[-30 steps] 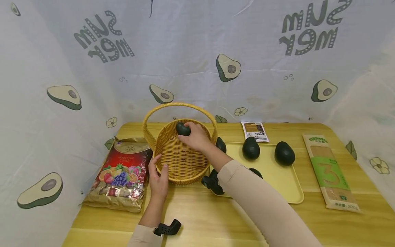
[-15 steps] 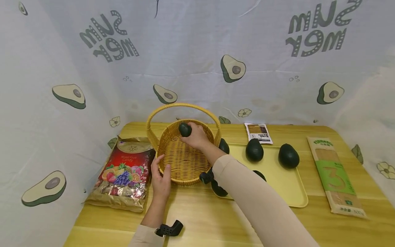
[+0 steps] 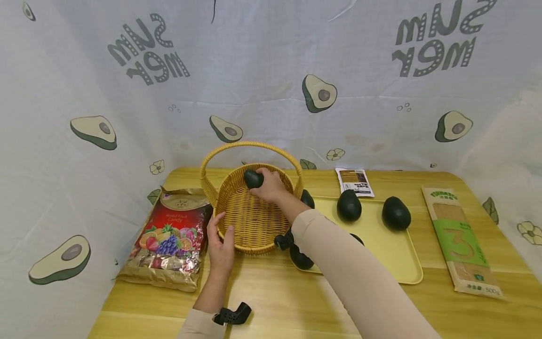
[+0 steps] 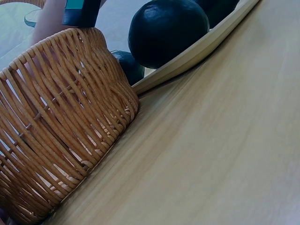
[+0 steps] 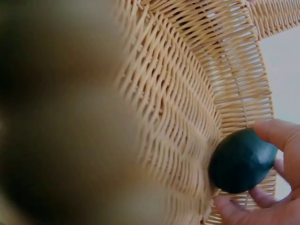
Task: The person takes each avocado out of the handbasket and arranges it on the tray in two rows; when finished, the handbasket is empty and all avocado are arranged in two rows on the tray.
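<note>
My right hand (image 3: 269, 186) reaches into the yellow wicker basket (image 3: 256, 226) and grips a dark green avocado (image 3: 253, 179) between thumb and fingers. In the right wrist view this avocado (image 5: 241, 161) is close to the inner woven wall. My left hand (image 3: 221, 245) holds the basket at its front left side, fingers and thumb around the rim. Seen from the left wrist, the basket's outer wall (image 4: 70, 108) stands on the table. Right of the basket lies a yellow tray (image 3: 381, 254) with several more avocados, among them one (image 3: 349, 205) near its back edge; my right forearm hides part of it.
A red and gold candy bag (image 3: 169, 235) lies left of the basket. Behind the tray is a small white pouch (image 3: 354, 182). A long noodle pack (image 3: 460, 240) lies at the right of the wooden table (image 3: 271, 301). Cloth (image 3: 262, 70) hangs behind. The basket's handle (image 3: 250, 144) arches overhead.
The head view has shifted a little, so everything sits slightly further right. The avocado in my right hand has tilted slightly in place; the left hand stays at the basket.
</note>
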Action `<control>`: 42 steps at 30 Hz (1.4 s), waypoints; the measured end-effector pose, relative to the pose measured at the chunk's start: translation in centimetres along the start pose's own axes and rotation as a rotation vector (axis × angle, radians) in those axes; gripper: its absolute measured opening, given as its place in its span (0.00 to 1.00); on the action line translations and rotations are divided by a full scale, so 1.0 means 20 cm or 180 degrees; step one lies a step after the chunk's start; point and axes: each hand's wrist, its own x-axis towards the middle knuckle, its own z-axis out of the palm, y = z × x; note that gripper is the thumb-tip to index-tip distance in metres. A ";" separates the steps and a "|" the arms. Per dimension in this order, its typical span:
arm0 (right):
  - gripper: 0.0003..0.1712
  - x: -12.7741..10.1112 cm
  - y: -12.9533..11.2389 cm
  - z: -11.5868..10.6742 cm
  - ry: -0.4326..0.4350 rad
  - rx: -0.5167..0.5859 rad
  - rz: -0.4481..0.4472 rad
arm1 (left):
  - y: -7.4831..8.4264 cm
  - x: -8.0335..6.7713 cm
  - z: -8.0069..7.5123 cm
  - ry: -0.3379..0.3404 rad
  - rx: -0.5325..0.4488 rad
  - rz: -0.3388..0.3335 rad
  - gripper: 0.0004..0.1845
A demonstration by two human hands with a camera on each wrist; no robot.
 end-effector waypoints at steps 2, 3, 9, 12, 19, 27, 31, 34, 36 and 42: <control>0.36 0.00 0.01 0.01 0.0048 -0.0015 -0.0058 | 0.00 0.00 0.00 0.0003 0.0007 -0.0002 0.22; 0.35 0.00 0.01 0.01 0.0068 -0.0015 -0.0081 | 0.00 0.00 0.00 0.0005 0.0009 0.0005 0.22; 0.31 0.00 0.02 0.02 0.0085 -0.0150 -0.0122 | -0.01 0.00 0.00 0.0004 0.0008 0.0047 0.22; 0.30 0.01 0.01 0.01 0.0019 -0.0264 -0.0117 | -0.02 0.00 0.00 -0.0009 0.0020 0.0009 0.22; 0.35 0.04 -0.07 -0.01 -0.0211 -0.0564 -0.0147 | -0.01 0.00 0.00 -0.0036 0.0013 0.0013 0.22; 0.40 0.10 -0.08 0.05 -0.0197 -0.0661 -0.0025 | -0.01 0.00 0.00 -0.0065 -0.0024 0.0043 0.23; 0.38 0.11 -0.06 0.07 -0.0132 -0.0702 -0.0015 | 0.00 0.00 0.00 -0.0047 -0.0017 0.0056 0.23; 0.36 0.09 -0.04 0.07 -0.0095 -0.0659 0.0012 | 0.00 0.00 0.01 -0.0057 -0.0025 0.0067 0.22; 0.36 0.07 -0.05 0.06 -0.0074 -0.0632 0.0004 | 0.00 0.00 0.01 -0.0070 -0.0037 0.0062 0.22; 0.36 0.03 -0.07 0.04 -0.0071 -0.0489 -0.0051 | 0.00 0.00 0.00 -0.0046 -0.0029 0.0025 0.22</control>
